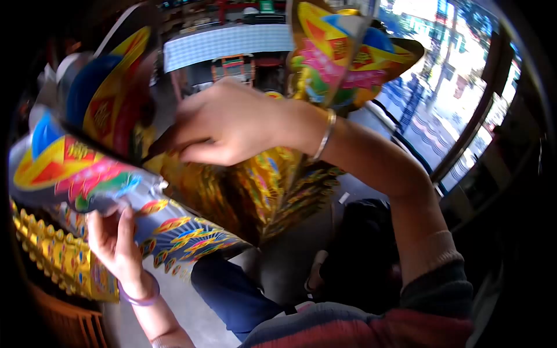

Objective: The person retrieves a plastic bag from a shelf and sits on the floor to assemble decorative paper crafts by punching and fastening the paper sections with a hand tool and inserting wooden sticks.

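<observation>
A glossy cardboard decoration point(96, 174) stands at the left, printed with yellow ingot shapes, pink flowers and green leaves. At its lower edge, my left hand point(116, 243) pinches the cardboard between thumb and fingers. My right hand point(229, 124) reaches across above the decoration, fingers closed and pointing down-left. Its fingertips meet a dark, thin shape near the cardboard's upper edge; what they grip is too dark and blurred to tell. Below the right hand spreads a gold patterned paper section point(261, 185). A patterned lower panel point(180, 232) runs toward my knees.
Another decoration of the same print point(354, 58) rises at the back right. Gold scalloped paper point(64, 255) stands at the lower left. Behind are a table with a checked cloth point(232, 43) and a chair point(233, 66). A bright glass opening point(441, 87) lies to the right.
</observation>
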Available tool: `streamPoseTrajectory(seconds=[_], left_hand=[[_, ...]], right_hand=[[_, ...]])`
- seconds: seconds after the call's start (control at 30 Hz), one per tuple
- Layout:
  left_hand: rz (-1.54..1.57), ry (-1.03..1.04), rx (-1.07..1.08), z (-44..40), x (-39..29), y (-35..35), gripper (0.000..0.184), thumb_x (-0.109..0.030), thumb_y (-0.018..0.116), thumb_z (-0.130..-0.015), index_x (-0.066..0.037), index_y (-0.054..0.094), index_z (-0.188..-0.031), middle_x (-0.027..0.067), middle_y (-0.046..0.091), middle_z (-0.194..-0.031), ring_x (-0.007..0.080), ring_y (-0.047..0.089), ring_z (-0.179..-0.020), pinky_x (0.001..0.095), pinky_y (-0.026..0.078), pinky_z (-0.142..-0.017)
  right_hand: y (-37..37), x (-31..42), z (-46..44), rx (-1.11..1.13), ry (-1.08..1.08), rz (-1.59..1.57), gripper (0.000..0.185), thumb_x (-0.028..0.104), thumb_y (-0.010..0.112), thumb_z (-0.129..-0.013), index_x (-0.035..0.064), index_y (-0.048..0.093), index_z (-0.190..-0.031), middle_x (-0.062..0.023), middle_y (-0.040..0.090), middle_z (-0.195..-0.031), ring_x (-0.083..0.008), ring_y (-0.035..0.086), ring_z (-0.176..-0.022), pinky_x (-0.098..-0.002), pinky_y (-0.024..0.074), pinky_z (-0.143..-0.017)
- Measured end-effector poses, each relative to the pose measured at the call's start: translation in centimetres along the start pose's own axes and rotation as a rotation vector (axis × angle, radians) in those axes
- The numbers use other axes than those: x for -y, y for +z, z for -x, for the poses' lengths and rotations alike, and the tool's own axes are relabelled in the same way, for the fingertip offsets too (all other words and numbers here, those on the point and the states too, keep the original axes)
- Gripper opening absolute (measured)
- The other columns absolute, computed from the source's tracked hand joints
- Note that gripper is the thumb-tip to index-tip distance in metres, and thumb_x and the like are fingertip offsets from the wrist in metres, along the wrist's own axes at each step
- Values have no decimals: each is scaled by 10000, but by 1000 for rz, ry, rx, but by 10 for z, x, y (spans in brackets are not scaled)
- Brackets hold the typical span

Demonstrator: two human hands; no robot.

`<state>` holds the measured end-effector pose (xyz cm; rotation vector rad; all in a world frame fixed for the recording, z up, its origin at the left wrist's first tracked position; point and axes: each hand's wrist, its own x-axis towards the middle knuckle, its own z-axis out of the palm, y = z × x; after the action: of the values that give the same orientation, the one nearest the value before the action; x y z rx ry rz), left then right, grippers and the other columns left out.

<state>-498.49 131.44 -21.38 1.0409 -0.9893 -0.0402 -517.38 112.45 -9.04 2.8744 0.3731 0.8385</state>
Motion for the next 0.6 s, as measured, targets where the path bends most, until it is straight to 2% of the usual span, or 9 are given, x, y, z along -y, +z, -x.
streamPoseTrajectory(seconds=[0.1, 0.2, 0.27, 0.3, 0.33, 0.37, 0.4, 0.43, 0.6], left_hand=[[-6, 55, 65, 11, 10, -11, 276, 64, 577, -827, 11, 534, -1094, 47, 587, -943, 68, 519, -751, 180, 401, -647], [-96, 36, -37, 14, -2, -1, 353, 49, 586, -819, 17, 502, -1160, 58, 561, -997, 119, 533, -915, 237, 418, -808], [-86, -140, 10, 22, -27, 9, 447, -12, 634, -780, 27, 504, -1206, 36, 518, -1038, 146, 482, -1036, 274, 367, -905], [-323, -147, 78, 24, -31, -1, 521, -99, 698, -740, 32, 508, -1208, 47, 507, -1067, 145, 477, -1019, 267, 368, -891], [-210, -150, 118, 24, -34, 1, 611, -179, 742, -707, 33, 495, -1224, 69, 505, -1076, 151, 478, -994, 271, 371, -884], [-121, -90, 141, 27, -25, -5, 611, -154, 743, -709, 30, 487, -1233, 89, 504, -1088, 175, 486, -1014, 289, 370, -910], [-3, -67, 177, 26, -23, -5, 625, -127, 742, -709, 9, 473, -1256, 107, 513, -1134, 202, 485, -1062, 316, 367, -939], [-140, 61, 267, 23, -17, -11, 626, -78, 731, -702, -18, 468, -1267, 164, 512, -1207, 274, 482, -1133, 357, 356, -970], [-149, 332, 410, 5, -27, -6, 621, -66, 665, -700, -37, 465, -1288, 232, 438, -1330, 398, 414, -1235, 423, 300, -1028]], right_hand=[[7, 1, 5, -12, 39, -76, 254, 248, 632, -770, 245, 681, -1019, -28, 587, -724, -220, 608, -677, -348, 478, -559], [6, -8, 9, -40, 14, -66, 254, 240, 629, -773, 230, 679, -1022, -36, 588, -719, -226, 603, -679, -348, 475, -554], [6, -11, 11, -14, 26, -112, 272, 261, 603, -783, 198, 675, -1038, -75, 605, -717, -262, 611, -714, -391, 491, -616], [-3, -4, 11, 16, 78, -126, 275, 226, 633, -771, 206, 676, -1042, -68, 605, -732, -253, 610, -710, -382, 482, -611], [10, -8, 17, -102, 55, -210, 303, 207, 654, -759, 213, 670, -1062, -62, 615, -776, -248, 606, -698, -377, 474, -604], [0, -4, 13, -69, -15, 4, 301, 219, 650, -767, 200, 663, -1067, -55, 624, -815, -243, 608, -697, -360, 483, -620], [0, -7, 11, -36, -15, -34, 347, 229, 644, -779, 176, 612, -1121, -66, 606, -911, -245, 595, -794, -355, 478, -686], [0, -11, 9, -3, -13, -71, 401, 239, 639, -791, 151, 562, -1174, -78, 589, -1008, -246, 583, -891, -350, 473, -752], [1, -6, -3, 58, 61, -216, 405, 240, 634, -796, 150, 552, -1182, -79, 582, -1020, -246, 576, -904, -350, 468, -762]])
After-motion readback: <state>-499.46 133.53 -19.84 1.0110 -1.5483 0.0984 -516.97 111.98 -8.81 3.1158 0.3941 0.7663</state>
